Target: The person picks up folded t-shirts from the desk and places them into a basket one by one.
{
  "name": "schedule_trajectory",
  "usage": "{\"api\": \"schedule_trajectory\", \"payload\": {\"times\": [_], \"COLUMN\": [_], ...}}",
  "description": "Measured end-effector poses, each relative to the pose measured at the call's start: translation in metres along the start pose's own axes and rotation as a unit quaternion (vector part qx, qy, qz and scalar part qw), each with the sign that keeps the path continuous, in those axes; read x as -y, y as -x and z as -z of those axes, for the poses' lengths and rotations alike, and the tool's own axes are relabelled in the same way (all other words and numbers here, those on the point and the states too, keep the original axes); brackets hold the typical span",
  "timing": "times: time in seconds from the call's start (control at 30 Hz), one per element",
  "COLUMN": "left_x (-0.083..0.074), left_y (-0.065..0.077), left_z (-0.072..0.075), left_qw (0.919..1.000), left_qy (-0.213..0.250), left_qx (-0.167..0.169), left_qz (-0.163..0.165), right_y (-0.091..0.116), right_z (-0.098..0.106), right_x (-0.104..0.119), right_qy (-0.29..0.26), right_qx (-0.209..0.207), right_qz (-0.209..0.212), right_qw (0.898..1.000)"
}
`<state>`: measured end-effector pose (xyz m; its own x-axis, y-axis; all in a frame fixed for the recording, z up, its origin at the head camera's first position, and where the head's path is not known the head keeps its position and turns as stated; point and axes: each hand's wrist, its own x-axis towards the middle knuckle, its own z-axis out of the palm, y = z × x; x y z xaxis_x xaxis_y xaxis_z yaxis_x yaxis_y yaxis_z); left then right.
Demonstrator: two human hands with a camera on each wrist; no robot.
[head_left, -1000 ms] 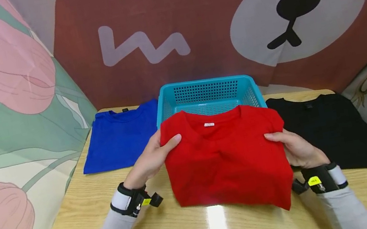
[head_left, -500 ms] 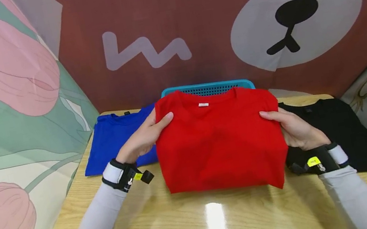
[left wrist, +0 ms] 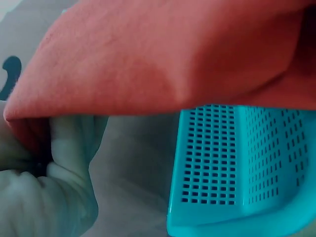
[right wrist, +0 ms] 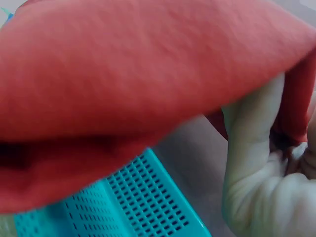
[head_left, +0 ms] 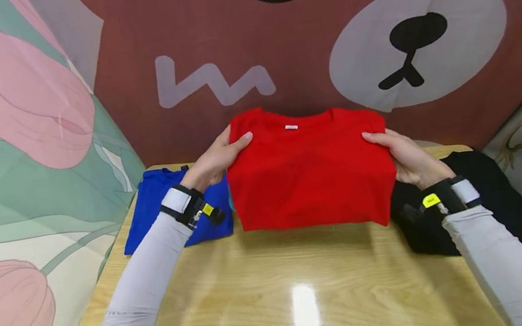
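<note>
A folded red T-shirt [head_left: 310, 172] hangs above the table, stretched between both hands with its white collar label uppermost. My left hand [head_left: 215, 159] pinches its left shoulder, thumb on the front. Its right shoulder is gripped the same way by my right hand [head_left: 408, 154]. Beneath the shirt stands a turquoise perforated basket [left wrist: 212, 158], almost wholly hidden in the head view. Both wrist views show the basket's walls below the red cloth [right wrist: 123, 74], apart from the fingers.
A folded blue T-shirt [head_left: 153, 205] lies left on the wooden table [head_left: 244, 306]. At the right lies a folded black T-shirt [head_left: 498, 202], partly behind my right forearm. A brown curtain with a bear print [head_left: 215, 19] hangs at the back.
Both hands have carried the red T-shirt up and away from me, over the basket. The basket, visible behind the shirt before, is now nearly covered in the head view.
</note>
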<state>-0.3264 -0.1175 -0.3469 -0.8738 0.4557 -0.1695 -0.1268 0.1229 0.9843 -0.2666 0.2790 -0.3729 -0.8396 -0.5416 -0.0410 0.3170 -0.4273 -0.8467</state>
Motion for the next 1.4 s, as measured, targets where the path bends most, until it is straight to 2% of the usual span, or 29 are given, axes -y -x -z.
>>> {"api": "schedule_trajectory", "payload": {"times": [0.2, 0.33, 0.43, 0.63, 0.8, 0.9, 1.0, 1.17, 1.3, 1.4], "left_x": [0.001, 0.008, 0.016, 0.041, 0.062, 0.066, 0.07, 0.07, 0.067, 0.064], "left_y": [-0.031, -0.052, -0.065, -0.088, -0.098, -0.102, -0.101, -0.101, -0.103, -0.103], "left_z": [0.01, 0.018, 0.025, 0.038, 0.04, 0.036, 0.032, 0.025, 0.017, 0.011], "left_qw": [0.9993, 0.9975, 0.9963, 0.9971, 0.9986, 0.9991, 0.9982, 0.9937, 0.9832, 0.975], "left_qy": [0.02, 0.032, 0.038, 0.028, 0.011, -0.011, -0.035, -0.085, -0.151, -0.191], "left_qx": [0.003, 0.007, 0.005, 0.003, 0.006, 0.012, 0.01, -0.003, -0.027, -0.041], "left_qz": [0.032, 0.063, 0.077, 0.07, 0.052, 0.041, 0.047, 0.072, 0.099, 0.106], "right_y": [-0.023, -0.037, -0.05, -0.074, -0.087, -0.092, -0.095, -0.098, -0.1, -0.104], "right_z": [0.018, 0.03, 0.038, 0.055, 0.064, 0.067, 0.065, 0.056, 0.052, 0.05], "right_x": [0.007, 0.007, 0.004, -0.007, -0.019, -0.02, -0.023, -0.026, -0.028, -0.028], "right_qy": [0.022, 0.058, 0.065, 0.086, 0.151, 0.191, 0.245, 0.321, 0.358, 0.396], "right_qx": [-0.049, -0.1, -0.115, -0.145, -0.17, -0.167, -0.161, -0.165, -0.176, -0.177], "right_qz": [-0.021, -0.052, -0.066, -0.086, -0.117, -0.123, -0.136, -0.17, -0.178, -0.185], "right_qw": [0.998, 0.992, 0.989, 0.982, 0.967, 0.959, 0.946, 0.917, 0.9, 0.882]}}
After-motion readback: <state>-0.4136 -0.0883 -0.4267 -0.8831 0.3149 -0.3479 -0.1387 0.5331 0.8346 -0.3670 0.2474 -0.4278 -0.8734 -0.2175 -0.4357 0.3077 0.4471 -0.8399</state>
